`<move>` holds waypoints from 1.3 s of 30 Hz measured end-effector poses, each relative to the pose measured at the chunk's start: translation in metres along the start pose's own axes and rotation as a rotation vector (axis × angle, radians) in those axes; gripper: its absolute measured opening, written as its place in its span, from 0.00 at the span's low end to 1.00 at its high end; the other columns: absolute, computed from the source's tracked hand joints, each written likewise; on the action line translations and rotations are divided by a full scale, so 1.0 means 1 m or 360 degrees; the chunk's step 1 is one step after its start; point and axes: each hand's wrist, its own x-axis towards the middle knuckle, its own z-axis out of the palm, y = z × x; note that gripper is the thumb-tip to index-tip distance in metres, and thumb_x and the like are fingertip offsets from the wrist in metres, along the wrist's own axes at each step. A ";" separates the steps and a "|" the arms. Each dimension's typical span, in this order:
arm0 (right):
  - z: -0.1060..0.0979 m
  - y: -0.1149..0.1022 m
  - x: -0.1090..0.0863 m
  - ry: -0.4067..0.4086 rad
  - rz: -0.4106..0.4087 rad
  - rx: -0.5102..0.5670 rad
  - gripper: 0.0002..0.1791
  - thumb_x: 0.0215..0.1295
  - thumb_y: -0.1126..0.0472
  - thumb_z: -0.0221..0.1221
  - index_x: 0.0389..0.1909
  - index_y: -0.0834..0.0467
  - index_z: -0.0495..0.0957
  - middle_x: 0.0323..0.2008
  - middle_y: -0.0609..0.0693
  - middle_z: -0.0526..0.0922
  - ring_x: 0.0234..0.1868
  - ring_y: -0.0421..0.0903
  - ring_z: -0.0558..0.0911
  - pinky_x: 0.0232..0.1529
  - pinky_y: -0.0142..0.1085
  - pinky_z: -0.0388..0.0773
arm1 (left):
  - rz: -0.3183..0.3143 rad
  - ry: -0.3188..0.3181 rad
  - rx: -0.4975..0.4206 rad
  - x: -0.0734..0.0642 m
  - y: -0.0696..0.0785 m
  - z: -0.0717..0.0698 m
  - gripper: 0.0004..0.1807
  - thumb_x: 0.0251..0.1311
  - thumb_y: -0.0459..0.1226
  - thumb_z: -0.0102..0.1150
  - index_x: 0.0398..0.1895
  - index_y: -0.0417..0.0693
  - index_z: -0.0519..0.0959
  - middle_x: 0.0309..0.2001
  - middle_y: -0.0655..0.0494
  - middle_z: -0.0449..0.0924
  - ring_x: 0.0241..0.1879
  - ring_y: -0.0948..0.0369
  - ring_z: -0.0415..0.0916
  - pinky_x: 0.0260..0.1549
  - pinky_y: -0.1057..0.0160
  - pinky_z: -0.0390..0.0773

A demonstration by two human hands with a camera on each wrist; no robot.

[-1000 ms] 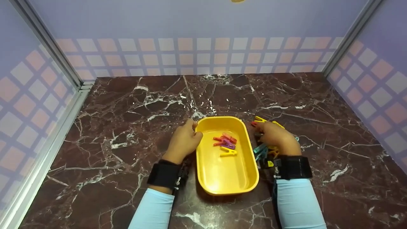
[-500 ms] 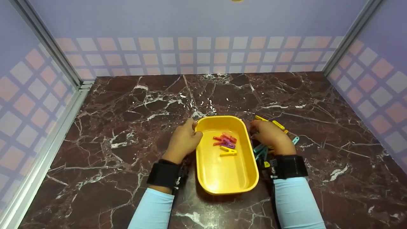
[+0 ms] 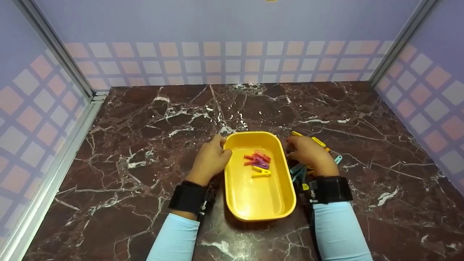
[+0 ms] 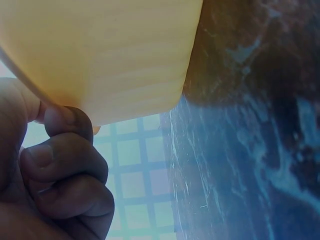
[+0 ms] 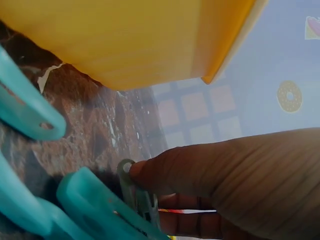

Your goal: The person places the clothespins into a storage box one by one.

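Observation:
My left hand (image 3: 210, 159) grips the left rim of a yellow tray (image 3: 232, 195), thumb over the rim and fingers curled outside; the left wrist view shows those curled fingers (image 4: 70, 165) under the edge. Inside the tray lie several clothespins: red, a purple one (image 3: 261, 165) and a yellow one (image 3: 261, 172). To the right of the tray, my right hand (image 3: 311, 154) reaches down among more clothespins. In the right wrist view its thumb (image 5: 175, 167) presses the end of a dull grey-green clothespin (image 5: 131, 187), with fingers behind it; the clothespin's far part is hidden.
Teal clothespins (image 5: 95, 205) lie close by my right hand. Beyond its knuckles are a yellow clothespin (image 3: 318, 141) and a light teal one (image 3: 338, 159). The dark marbled tabletop (image 3: 127, 119) meets tiled-pattern walls (image 3: 232, 61) at the back and sides.
My right hand has shifted slightly left towards the tray, uncovering the light teal clothespin and more of the yellow one. The left hand and tray stay in place.

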 end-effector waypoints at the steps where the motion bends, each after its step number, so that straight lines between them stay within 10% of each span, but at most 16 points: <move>1: -0.001 0.000 0.000 0.0007 -0.0008 -0.0001 0.05 0.65 0.67 0.59 0.41 0.61 0.79 0.31 0.52 0.80 0.32 0.50 0.78 0.37 0.45 0.75 | 0.0003 0.0000 -0.0001 0.000 0.000 0.000 0.15 0.59 0.38 0.54 0.48 0.42 0.75 0.16 0.59 0.67 0.21 0.56 0.72 0.25 0.57 0.73; 11: -0.017 -0.011 -0.011 0.0092 -0.0069 -0.0011 0.11 0.65 0.67 0.59 0.47 0.65 0.80 0.44 0.61 0.84 0.46 0.59 0.81 0.51 0.55 0.75 | 0.0000 0.0013 0.0009 0.001 -0.001 0.001 0.14 0.59 0.39 0.55 0.47 0.43 0.75 0.18 0.56 0.73 0.25 0.54 0.75 0.29 0.55 0.76; 25: -0.033 -0.044 -0.029 0.0199 -0.0121 -0.0039 0.10 0.65 0.64 0.60 0.45 0.64 0.78 0.41 0.58 0.81 0.41 0.55 0.79 0.44 0.50 0.77 | -0.0060 -0.0028 -0.0061 0.001 0.000 0.000 0.16 0.60 0.38 0.56 0.50 0.41 0.76 0.17 0.58 0.70 0.21 0.58 0.73 0.26 0.58 0.75; 39: -0.011 -0.089 -0.025 0.0218 -0.0490 -0.0233 0.12 0.63 0.65 0.64 0.46 0.61 0.79 0.43 0.54 0.80 0.42 0.51 0.78 0.47 0.45 0.76 | -0.0028 -0.0025 -0.0048 0.001 0.000 -0.001 0.16 0.59 0.37 0.55 0.49 0.42 0.75 0.20 0.56 0.74 0.22 0.58 0.74 0.28 0.58 0.76</move>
